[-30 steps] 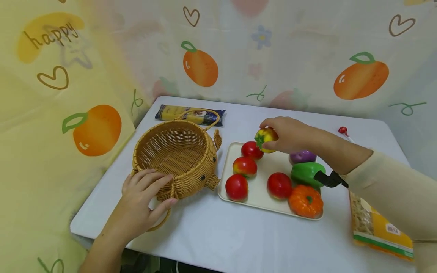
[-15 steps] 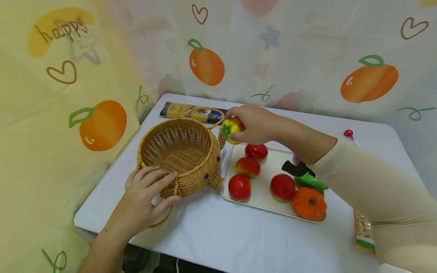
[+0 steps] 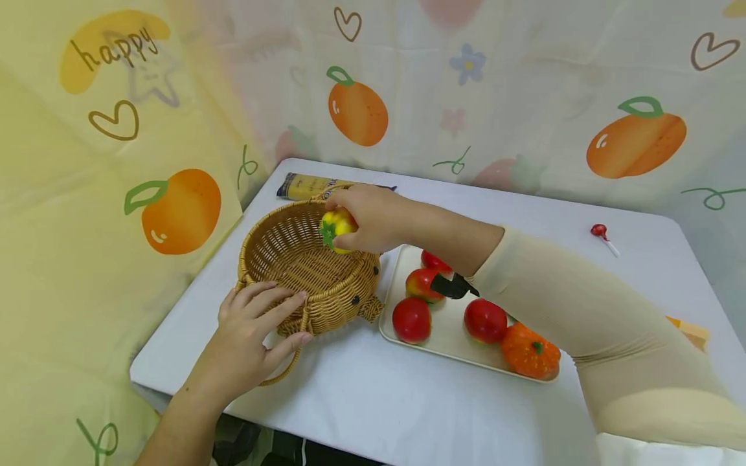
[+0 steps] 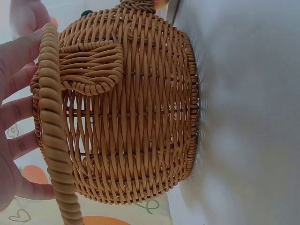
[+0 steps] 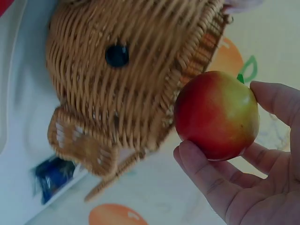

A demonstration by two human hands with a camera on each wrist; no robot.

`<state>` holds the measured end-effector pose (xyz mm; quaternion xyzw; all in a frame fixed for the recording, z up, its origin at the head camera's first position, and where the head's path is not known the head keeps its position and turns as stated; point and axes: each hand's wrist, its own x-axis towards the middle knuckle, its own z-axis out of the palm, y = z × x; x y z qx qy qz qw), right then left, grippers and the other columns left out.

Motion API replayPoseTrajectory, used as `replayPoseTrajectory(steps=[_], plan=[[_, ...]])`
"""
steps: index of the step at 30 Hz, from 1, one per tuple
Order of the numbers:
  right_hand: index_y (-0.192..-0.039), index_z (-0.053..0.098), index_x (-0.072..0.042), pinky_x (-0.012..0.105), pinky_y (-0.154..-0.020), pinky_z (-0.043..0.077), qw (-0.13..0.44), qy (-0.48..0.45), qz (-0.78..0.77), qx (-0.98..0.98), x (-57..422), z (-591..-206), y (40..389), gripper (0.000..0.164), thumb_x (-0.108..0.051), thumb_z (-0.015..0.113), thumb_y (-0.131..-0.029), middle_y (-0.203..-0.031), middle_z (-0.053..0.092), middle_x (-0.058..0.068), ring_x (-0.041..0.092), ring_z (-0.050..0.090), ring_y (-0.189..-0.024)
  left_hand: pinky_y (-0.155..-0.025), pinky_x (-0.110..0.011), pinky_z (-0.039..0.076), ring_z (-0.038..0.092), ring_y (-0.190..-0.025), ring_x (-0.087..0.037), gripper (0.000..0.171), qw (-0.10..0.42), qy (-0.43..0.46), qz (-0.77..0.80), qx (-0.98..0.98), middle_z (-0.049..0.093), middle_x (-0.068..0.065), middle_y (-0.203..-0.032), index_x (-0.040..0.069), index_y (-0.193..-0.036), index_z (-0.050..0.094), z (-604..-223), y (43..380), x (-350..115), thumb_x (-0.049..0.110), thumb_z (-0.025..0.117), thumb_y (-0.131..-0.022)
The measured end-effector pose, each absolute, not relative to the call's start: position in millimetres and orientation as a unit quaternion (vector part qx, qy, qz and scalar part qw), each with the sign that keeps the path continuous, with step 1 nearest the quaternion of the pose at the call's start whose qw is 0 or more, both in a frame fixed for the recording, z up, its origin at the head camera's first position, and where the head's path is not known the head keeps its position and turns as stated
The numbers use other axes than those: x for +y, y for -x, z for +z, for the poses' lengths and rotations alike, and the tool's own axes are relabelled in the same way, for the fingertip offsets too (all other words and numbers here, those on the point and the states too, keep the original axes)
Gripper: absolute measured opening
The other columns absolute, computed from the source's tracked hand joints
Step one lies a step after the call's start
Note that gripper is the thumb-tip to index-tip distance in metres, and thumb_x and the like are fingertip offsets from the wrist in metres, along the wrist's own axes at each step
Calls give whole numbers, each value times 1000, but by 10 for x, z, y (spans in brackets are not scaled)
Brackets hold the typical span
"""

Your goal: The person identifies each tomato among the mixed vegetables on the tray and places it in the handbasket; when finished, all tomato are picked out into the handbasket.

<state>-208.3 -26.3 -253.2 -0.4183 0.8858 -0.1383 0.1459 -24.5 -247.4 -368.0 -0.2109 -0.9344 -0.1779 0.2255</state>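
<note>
A round wicker basket [image 3: 338, 310] with dark button eyes stands at the left of the table. My right hand [image 3: 375, 219] pinches a red-and-yellow toy fruit [image 3: 342, 226] with a green leafy cap over the basket's right rim. In the right wrist view, fingers and thumb hold the fruit [image 5: 215, 115] from the sides, close beside the basket's mouth. My left hand [image 3: 253, 333] rests on the near rim, its fingers extended over it and the thumb near the handle. The left wrist view shows that hand [image 4: 14, 126] behind the twisted handle [image 4: 52, 117].
Right of the basket, a cream tray [image 3: 443, 336] holds several red toy fruits [image 3: 412, 320] and an orange pumpkin [image 3: 530, 351]; my right arm covers part of it. A spaghetti pack [image 3: 305, 186] lies behind the basket. A lollipop [image 3: 599, 231] lies at the right.
My right hand has carried the toy fruit leftward from above the tray to over the basket's rim. The left hand has stayed on the basket. The head view has shifted slightly.
</note>
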Motion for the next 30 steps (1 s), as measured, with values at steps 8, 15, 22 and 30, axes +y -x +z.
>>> replayPoseTrajectory(steps=[8, 15, 22, 30], plan=[[-147, 49, -15, 30, -90, 51, 159, 438, -136, 874, -445, -2746, 2054, 60, -39, 70, -96, -129, 55, 1, 15, 54, -108, -100, -80, 28, 51, -127, -35, 54, 217, 203, -177, -938, 67, -7, -123, 16, -132, 71, -3658, 241, -2461, 53, 70, -93], [-148, 48, -22, 28, -90, 51, 157, 446, -93, 876, -497, -2854, 1991, 59, -41, 69, -96, -131, 56, 2, 13, 55, -107, -100, -81, 28, 51, -127, -35, 53, 211, 197, -178, -941, 67, -6, -122, 15, -131, 71, -3651, 222, -2456, 43, 80, -86], [-152, 44, -24, 37, -105, 49, 151, 455, -63, 875, -491, -2887, 1972, 61, -43, 67, -98, -146, 51, 3, 19, 54, -128, -100, -81, 28, 51, -127, -36, 52, 215, 197, -176, -940, 68, -6, -122, 16, -129, 72, -3665, 223, -2458, 42, 81, -85], [-153, 43, -23, 40, -113, 44, 155, 455, -92, 872, -369, -2804, 1947, 62, -43, 66, -98, -152, 47, 4, 21, 51, -137, -99, -80, 29, 51, -127, -36, 53, 222, 203, -183, -936, 68, -6, -122, 16, -129, 72, -3669, 235, -2452, 55, 69, -93]])
